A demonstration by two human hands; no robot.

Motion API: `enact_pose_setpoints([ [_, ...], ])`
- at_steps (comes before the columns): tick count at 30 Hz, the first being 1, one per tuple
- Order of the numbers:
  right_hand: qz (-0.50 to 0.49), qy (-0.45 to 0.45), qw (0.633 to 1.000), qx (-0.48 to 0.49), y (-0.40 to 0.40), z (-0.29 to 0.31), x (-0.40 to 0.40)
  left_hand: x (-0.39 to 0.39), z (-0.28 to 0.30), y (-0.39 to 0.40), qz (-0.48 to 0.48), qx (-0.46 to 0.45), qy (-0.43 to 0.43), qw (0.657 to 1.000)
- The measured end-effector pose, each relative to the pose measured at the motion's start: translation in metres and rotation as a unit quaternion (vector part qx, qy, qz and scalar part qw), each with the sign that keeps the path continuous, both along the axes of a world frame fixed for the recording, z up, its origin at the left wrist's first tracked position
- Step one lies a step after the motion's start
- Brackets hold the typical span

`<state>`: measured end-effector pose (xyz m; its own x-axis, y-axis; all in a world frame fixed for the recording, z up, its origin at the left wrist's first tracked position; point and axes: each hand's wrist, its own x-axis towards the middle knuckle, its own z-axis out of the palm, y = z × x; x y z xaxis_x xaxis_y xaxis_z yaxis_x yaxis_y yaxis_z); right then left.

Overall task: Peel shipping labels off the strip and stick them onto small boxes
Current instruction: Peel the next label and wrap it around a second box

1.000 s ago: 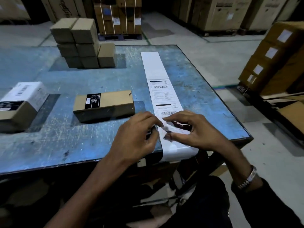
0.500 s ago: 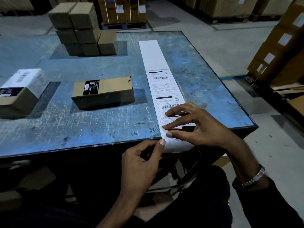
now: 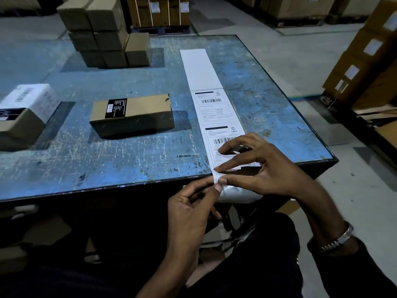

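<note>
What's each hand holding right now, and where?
Left hand pinches the near-left corner of the long white label strip at the table edge. Right hand rests fingertips on the nearest label; no grip.

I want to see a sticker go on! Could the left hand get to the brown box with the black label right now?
Probably yes. The brown box lies just past the left hand with bare table between. But that hand is pinching the label strip and must let go first.
</note>
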<state>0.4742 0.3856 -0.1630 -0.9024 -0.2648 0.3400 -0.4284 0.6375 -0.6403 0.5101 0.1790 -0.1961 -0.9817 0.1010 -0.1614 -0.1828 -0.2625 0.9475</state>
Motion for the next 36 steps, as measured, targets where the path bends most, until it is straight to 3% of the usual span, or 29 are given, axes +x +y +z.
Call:
enact_pose_setpoints([
  [15, -0.017, 0.034, 0.999, -0.036, -0.005, -0.006, 0.003, -0.008, 0.003, -0.006, -0.030, -0.037, 0.046, 0.998],
  [24, -0.028, 0.029, 0.998, -0.041, -0.003, -0.007, 0.003, -0.005, 0.005, -0.004, -0.025, -0.035, 0.031, 0.999],
  [29, -0.044, 0.022, 0.998, -0.046, -0.002, -0.005, 0.002, -0.003, 0.001, -0.005, 0.008, -0.105, 0.092, 0.990],
  [31, -0.046, 0.008, 0.998, -0.045, -0.001, -0.004, 0.001, 0.000, -0.002, -0.009, 0.069, -0.217, 0.185, 0.956],
  [33, -0.046, -0.005, 0.998, -0.045, -0.003, -0.003, 0.002, -0.001, 0.000, -0.016, 0.111, -0.325, 0.322, 0.882],
  [36, -0.044, -0.023, 0.997, -0.052, -0.002, 0.001, 0.001, -0.013, -0.003, -0.018, 0.080, -0.402, 0.488, 0.771],
])
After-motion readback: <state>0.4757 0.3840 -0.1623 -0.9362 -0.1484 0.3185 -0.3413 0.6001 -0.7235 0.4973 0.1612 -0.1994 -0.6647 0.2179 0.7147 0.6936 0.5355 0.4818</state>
